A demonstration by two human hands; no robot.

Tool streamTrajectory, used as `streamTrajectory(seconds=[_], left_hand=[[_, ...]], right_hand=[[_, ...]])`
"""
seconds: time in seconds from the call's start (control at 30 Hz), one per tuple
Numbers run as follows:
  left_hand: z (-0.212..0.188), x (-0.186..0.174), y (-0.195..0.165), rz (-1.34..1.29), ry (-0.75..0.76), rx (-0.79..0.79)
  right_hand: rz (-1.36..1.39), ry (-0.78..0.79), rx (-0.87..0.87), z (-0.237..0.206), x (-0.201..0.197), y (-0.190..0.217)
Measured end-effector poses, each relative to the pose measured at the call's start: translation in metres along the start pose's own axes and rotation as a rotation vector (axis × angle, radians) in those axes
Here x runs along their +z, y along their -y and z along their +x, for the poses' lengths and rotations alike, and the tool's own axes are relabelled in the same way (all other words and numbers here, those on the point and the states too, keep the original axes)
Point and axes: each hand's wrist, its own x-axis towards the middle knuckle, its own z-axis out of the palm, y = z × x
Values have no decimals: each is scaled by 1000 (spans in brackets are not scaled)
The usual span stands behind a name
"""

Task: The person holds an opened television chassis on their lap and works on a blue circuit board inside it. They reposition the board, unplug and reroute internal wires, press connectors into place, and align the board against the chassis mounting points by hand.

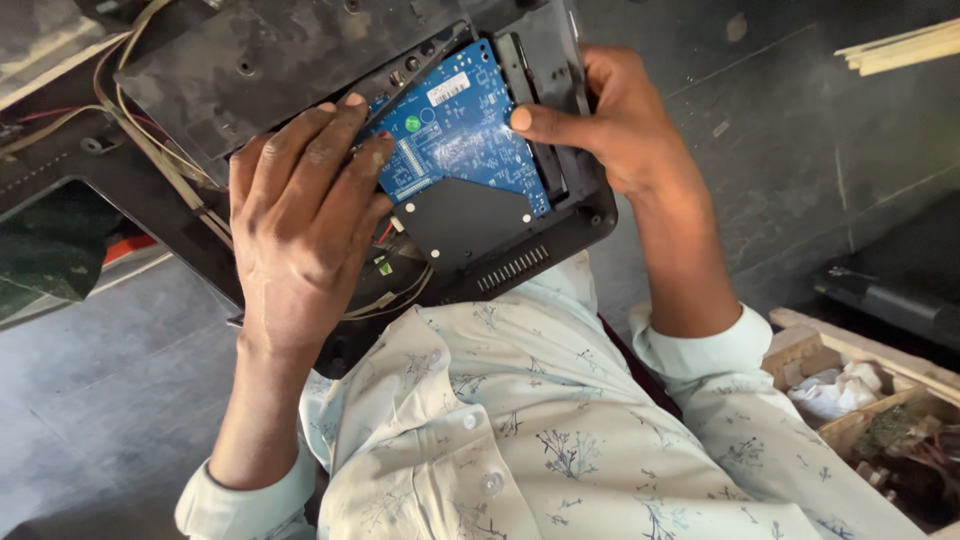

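Standing just behind the person, I saw a black plastic housing (pixel 300 60), opened and dusty, propped against the front of a pale flower-print shirt (pixel 560 440). A blue circuit board (pixel 455 130) sat inside it, near its lower corner, with a dark metal shield plate (pixel 462 222) covering the board's lower part.

The left hand (pixel 300 230) lay spread across the housing, fingertips (pixel 345 108) pressing on the board's left edge, nothing closed in its palm. The right hand (pixel 610 125) gripped the housing's right rim, thumb (pixel 535 118) pushed down on the board's face.

Several risks seemed real to me. Bare skin was touching the board directly, so static or grime from those fingers could have harmed the components. A bundle of thin wires (pixel 160 150) ran from under the left hand toward the upper left, and any tug on the board might have strained or torn them at their connectors. With pressure applied at two opposite edges, the board could have flexed and cracked if it was fastened anywhere; I could not tell whether screws held it. The housing rested only on the person's lap and hands, so it could have slipped toward the grey floor (pixel 110 400). A wooden box of scraps (pixel 880 400) stood close on the right.
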Motion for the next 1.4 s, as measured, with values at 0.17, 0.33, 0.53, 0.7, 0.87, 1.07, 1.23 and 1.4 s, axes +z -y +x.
streamTrajectory(seconds=[0.17,0.33,0.53,0.7,0.87,1.07,1.23,1.4], left_hand=[[-1,6,1,3,29,-39],[-1,4,1,-26,27,-67],[0,7,-1,6,9,-74],[1,5,0,-30,19,-90],[-3,1,1,-40,38,-66],[2,2,-4,-25,7,-42],[4,2,-6,-20,27,-52],[1,5,-7,7,87,-63]], right_hand=[[56,58,-59,3,-3,-5],[-38,46,-101,2,0,-5],[-33,9,-50,4,3,-2],[-75,5,-75,4,4,-3],[28,100,-164,0,1,-10],[22,60,-135,-2,1,-14],[-82,63,-180,-3,2,-14],[74,127,-200,2,3,-15]])
